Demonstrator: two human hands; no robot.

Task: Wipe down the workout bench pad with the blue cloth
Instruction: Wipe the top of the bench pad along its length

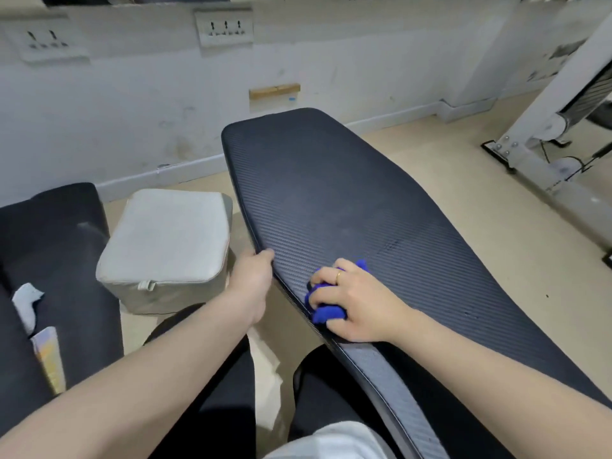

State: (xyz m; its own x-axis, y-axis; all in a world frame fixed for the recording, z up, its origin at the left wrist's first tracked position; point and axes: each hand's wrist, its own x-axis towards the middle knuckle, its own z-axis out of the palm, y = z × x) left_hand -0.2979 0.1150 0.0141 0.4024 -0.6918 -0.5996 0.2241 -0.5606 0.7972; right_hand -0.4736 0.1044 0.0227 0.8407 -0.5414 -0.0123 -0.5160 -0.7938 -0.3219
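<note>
The black ribbed workout bench pad [331, 193] stretches from the lower right toward the far wall. My right hand [354, 303] presses a bunched blue cloth [328, 313] onto the pad near its left edge, fingers curled over it; a ring shows on one finger. My left hand [253, 279] grips the pad's left edge just beside the cloth, thumb on top.
A grey padded box [165, 240] stands on the floor left of the bench. A black cushion [49, 260] with papers lies at far left. A white machine frame [543, 127] rises at the right. The wall with sockets [225, 28] is behind.
</note>
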